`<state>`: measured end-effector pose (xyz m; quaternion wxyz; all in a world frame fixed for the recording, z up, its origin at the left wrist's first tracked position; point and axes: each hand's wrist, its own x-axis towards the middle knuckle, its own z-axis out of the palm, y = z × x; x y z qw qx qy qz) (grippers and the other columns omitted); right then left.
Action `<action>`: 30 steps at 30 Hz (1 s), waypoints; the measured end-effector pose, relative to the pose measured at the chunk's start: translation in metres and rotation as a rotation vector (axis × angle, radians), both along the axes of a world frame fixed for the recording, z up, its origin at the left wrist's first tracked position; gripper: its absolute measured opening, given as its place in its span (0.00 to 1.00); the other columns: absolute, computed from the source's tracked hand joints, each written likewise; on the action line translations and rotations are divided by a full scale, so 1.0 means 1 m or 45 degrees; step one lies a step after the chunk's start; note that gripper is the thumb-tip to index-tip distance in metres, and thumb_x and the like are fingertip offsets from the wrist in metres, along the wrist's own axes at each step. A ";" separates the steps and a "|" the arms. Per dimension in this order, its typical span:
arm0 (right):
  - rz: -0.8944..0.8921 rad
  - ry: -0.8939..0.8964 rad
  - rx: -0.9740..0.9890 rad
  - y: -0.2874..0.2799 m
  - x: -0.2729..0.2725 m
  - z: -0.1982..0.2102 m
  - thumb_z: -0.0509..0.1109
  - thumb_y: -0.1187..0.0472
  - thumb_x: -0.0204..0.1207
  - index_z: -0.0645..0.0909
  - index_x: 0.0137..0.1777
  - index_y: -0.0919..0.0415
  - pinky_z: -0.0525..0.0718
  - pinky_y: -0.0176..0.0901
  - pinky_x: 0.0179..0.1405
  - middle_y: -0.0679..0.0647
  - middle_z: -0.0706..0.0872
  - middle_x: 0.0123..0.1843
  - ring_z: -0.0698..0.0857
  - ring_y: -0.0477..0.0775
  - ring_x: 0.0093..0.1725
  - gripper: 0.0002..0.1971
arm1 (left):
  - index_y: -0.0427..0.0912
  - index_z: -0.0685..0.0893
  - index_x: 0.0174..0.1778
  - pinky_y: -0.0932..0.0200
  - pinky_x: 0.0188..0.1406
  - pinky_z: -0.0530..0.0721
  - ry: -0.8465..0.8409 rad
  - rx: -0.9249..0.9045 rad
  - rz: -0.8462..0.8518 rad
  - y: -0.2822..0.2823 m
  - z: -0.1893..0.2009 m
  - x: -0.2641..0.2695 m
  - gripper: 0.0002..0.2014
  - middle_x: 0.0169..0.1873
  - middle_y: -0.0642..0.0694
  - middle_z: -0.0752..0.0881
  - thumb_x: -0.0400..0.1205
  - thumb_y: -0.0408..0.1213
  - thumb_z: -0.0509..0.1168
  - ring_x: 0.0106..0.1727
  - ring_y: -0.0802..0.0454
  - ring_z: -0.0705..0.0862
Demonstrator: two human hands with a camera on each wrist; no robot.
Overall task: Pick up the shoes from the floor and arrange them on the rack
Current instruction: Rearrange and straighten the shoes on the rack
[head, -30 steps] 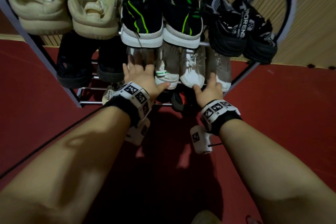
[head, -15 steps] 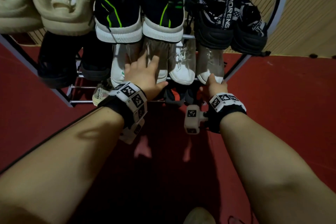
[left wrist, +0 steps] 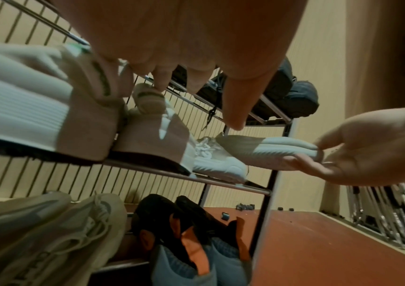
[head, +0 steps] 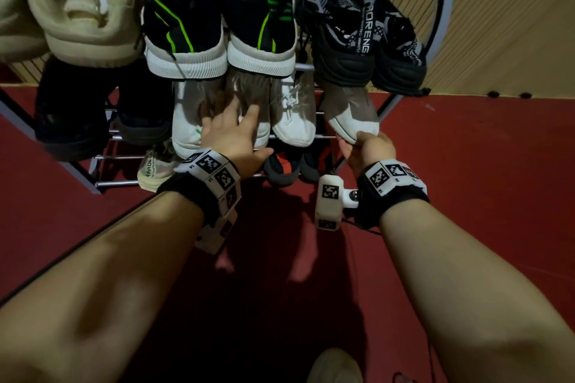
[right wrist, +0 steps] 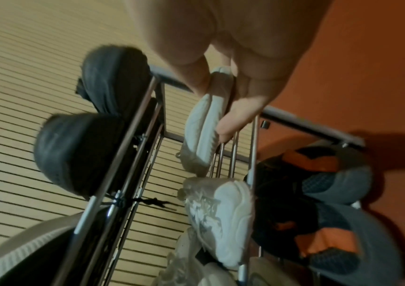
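Tiered metal shoe rack [head: 102, 183] with thin chrome rails and grey side posts, set on a dark red floor [head: 482, 165] against a tan slatted wall [head: 497, 25]. Top tier: a cream knitted pair [head: 84, 15] at the left, a black pair with neon-green stripes and ribbed white soles [head: 217, 25] in the middle, a black-and-grey knit pair with white lettering [head: 357, 37] at the right. Middle tier: a dark pair [head: 74, 121] in shadow at the left, then white sneakers side by side. Bottom tier: a beige knit shoe with printed lettering [head: 155, 169] at the left, a black-and-orange pair with grey toes [head: 286, 168] to its right.

White sneaker with a green heel tab [head: 186, 130], heel outward on the middle tier, under the left hand [head: 230, 137]; fingers spread and straight, resting on the heels of two white shoes, thumb out to the side, nothing clasped. White laced sneaker [head: 295, 124] lying just right of that hand.

White-and-grey sneaker [head: 351, 115] at the right end of the middle tier, tilted, its heel end pinched by the right hand [head: 370, 149]: thumb on one side, fingers under the sole, closed firmly on it. From the left wrist view, that shoe lifted slightly off the rails. Marker-covered wristbands [head: 392, 177] on both wrists.
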<state>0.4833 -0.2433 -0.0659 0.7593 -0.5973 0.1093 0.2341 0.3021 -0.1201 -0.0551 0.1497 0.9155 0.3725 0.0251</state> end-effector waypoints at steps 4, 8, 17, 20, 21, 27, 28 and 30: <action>-0.043 0.030 0.085 -0.024 -0.009 0.006 0.55 0.77 0.80 0.62 0.76 0.60 0.88 0.47 0.30 0.69 0.76 0.69 0.84 0.64 0.48 0.25 | 0.51 0.48 0.82 0.44 0.80 0.43 -0.021 -0.018 -0.025 -0.005 -0.001 -0.001 0.41 0.82 0.40 0.46 0.78 0.58 0.61 0.82 0.41 0.50; -0.043 -0.011 0.030 -0.060 -0.016 0.013 0.53 0.76 0.79 0.73 0.57 0.58 0.84 0.37 0.18 0.67 0.79 0.57 0.87 0.60 0.32 0.15 | 0.51 0.48 0.82 0.42 0.79 0.40 -0.094 -0.020 -0.062 -0.008 -0.002 -0.006 0.41 0.82 0.40 0.48 0.78 0.59 0.61 0.82 0.41 0.49; 0.039 -0.125 0.033 -0.160 -0.019 0.034 0.72 0.62 0.52 0.91 0.32 0.57 0.70 0.27 0.17 0.53 0.89 0.29 0.78 0.49 0.18 0.09 | 0.52 0.47 0.83 0.43 0.79 0.34 -0.264 -0.148 -0.152 -0.017 0.003 -0.004 0.43 0.82 0.40 0.49 0.77 0.63 0.59 0.83 0.43 0.39; 0.151 -0.149 0.024 -0.175 -0.013 0.033 0.73 0.58 0.53 0.91 0.34 0.57 0.67 0.28 0.17 0.53 0.88 0.32 0.74 0.48 0.18 0.10 | 0.54 0.45 0.82 0.49 0.80 0.37 -0.327 -0.298 -0.326 -0.021 0.010 -0.002 0.47 0.83 0.43 0.46 0.74 0.60 0.66 0.83 0.45 0.39; 0.201 -0.156 0.020 -0.177 -0.010 0.033 0.75 0.55 0.48 0.91 0.37 0.58 0.67 0.28 0.17 0.53 0.88 0.33 0.74 0.48 0.18 0.16 | 0.55 0.44 0.82 0.51 0.80 0.40 -0.311 -0.395 -0.429 -0.020 0.011 -0.002 0.50 0.83 0.45 0.46 0.71 0.61 0.69 0.83 0.47 0.40; 0.463 -0.152 -0.010 -0.165 0.000 0.034 0.68 0.54 0.62 0.84 0.53 0.61 0.75 0.30 0.16 0.51 0.89 0.32 0.79 0.49 0.18 0.19 | 0.54 0.48 0.82 0.62 0.79 0.57 -0.128 -0.743 -0.821 -0.014 0.009 -0.012 0.62 0.81 0.53 0.57 0.53 0.69 0.68 0.80 0.61 0.56; 0.488 -0.128 0.003 -0.160 0.003 0.033 0.62 0.58 0.68 0.81 0.53 0.62 0.76 0.30 0.15 0.51 0.89 0.32 0.81 0.47 0.18 0.16 | 0.56 0.48 0.81 0.63 0.78 0.57 -0.164 -0.778 -0.822 -0.015 0.011 -0.015 0.61 0.81 0.55 0.58 0.53 0.68 0.68 0.80 0.62 0.56; 0.527 -0.119 0.021 -0.147 0.006 0.030 0.60 0.58 0.75 0.81 0.53 0.61 0.76 0.30 0.15 0.50 0.90 0.35 0.83 0.47 0.20 0.13 | 0.66 0.46 0.77 0.60 0.80 0.57 -0.184 -0.798 -0.811 -0.013 0.014 -0.021 0.57 0.81 0.55 0.57 0.53 0.67 0.69 0.80 0.62 0.55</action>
